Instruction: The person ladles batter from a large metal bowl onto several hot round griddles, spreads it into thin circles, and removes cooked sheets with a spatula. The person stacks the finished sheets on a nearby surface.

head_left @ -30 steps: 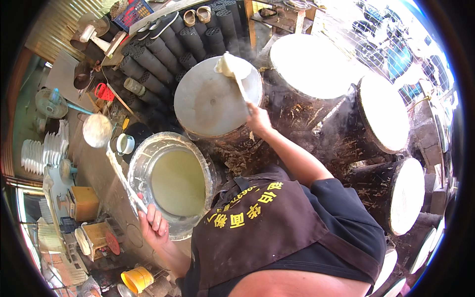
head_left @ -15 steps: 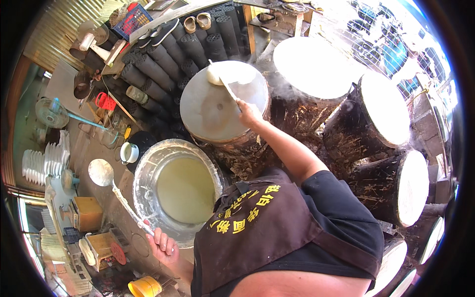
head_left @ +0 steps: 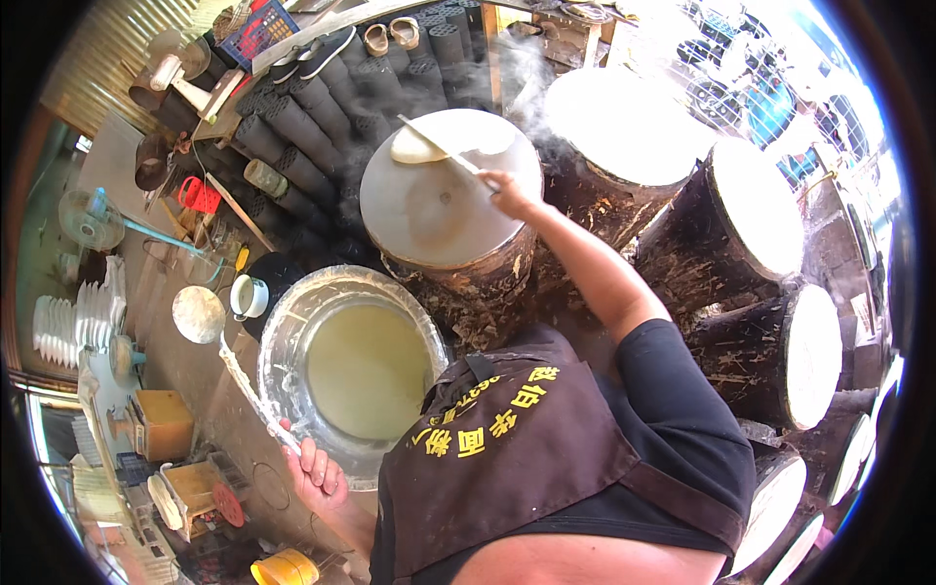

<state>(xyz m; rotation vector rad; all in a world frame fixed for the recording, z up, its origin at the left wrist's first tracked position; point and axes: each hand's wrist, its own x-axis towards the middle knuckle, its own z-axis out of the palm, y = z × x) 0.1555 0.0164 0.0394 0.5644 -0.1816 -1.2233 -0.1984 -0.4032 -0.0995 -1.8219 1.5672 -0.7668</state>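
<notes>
My right hand (head_left: 509, 195) is closed round the stick handle of a dipper (head_left: 417, 148) with a pale, rounded bowl. The bowl rests on or just above the far left part of a flat, round, grey top (head_left: 478, 219) on a dark, crusted barrel. A bright white patch shows beside the bowl. In my left hand (head_left: 317, 478) is the long, pale-crusted handle of a ladle (head_left: 199, 315). Its round bowl hangs out to the left, beyond a large metal basin (head_left: 276, 390) holding pale greenish-yellow liquid (head_left: 370, 375).
More dark barrels with bright white round tops (head_left: 753, 210) stand along the right, steam rising near the far ones. Black perforated cylinders (head_left: 322, 107) are stacked behind. Left lie a small white enamel pot (head_left: 250, 295), a fan (head_left: 93, 219) and a yellow bucket (head_left: 285, 567).
My right hand has shifted slightly right and up, and the dipper has turned so its stick lies across the bowl. More steam drifts behind. My left hand keeps the ladle in nearly the same place.
</notes>
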